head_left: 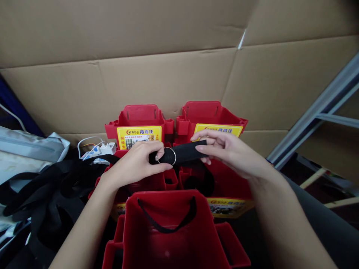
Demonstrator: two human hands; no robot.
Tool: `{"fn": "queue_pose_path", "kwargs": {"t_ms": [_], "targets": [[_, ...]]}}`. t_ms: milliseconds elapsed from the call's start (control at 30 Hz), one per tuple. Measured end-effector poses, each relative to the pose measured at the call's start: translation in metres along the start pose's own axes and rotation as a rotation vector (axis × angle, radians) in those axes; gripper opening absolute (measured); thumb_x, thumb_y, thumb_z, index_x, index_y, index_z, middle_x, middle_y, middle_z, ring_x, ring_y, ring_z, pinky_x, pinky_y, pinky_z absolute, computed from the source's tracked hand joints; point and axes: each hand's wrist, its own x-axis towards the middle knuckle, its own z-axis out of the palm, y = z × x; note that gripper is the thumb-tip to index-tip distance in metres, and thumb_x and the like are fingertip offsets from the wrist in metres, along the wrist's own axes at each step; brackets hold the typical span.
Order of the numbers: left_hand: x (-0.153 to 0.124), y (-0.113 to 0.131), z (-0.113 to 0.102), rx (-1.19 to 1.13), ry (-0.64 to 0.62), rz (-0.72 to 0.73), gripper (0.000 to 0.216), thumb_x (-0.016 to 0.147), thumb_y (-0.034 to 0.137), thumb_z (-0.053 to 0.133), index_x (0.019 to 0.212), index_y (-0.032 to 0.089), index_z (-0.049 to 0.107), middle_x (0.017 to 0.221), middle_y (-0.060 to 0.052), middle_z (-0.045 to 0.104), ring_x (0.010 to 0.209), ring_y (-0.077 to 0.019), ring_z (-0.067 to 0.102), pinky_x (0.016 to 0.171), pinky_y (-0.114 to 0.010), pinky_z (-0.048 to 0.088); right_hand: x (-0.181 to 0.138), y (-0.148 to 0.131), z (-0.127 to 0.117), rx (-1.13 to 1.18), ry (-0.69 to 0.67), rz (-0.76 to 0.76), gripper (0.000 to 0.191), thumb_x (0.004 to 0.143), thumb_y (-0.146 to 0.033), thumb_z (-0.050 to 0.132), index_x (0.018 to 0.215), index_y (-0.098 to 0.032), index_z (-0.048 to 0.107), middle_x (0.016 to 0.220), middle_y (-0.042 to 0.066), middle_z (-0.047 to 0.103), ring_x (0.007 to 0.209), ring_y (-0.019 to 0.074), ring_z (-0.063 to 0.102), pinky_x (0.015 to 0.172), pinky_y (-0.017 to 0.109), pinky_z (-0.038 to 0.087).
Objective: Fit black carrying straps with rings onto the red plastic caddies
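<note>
Both my hands hold a black webbing strap above a group of red plastic bins. My left hand is closed on the strap's left end, where a metal ring sits around it. My right hand pinches the strap's right part between thumb and fingers. The strap's loose end hangs down into a bin below. The nearest red bin has a black strap handle fixed across its top.
Two red bins with yellow labels stand at the back against a cardboard wall. A heap of black straps lies at the left beside a white power strip. A grey metal shelf frame rises at the right.
</note>
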Motion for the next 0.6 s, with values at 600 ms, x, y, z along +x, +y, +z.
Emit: {"fn": "queue_pose_path", "kwargs": {"t_ms": [600], "targets": [[0.001, 0.007, 0.002, -0.036, -0.055, 0.043, 0.025, 0.075, 0.031, 0.057, 0.066, 0.018, 0.038, 0.070, 0.004, 0.053, 0.064, -0.0115, 0.045, 0.064, -0.024, 0.033, 0.008, 0.008, 0.028, -0.472, -0.104, -0.459, 0.017, 0.085, -0.025, 0.048, 0.084, -0.018, 0.064, 0.090, 0.005, 0.051, 0.083, 0.0127, 0.051, 0.076, 0.027, 0.043]]}}
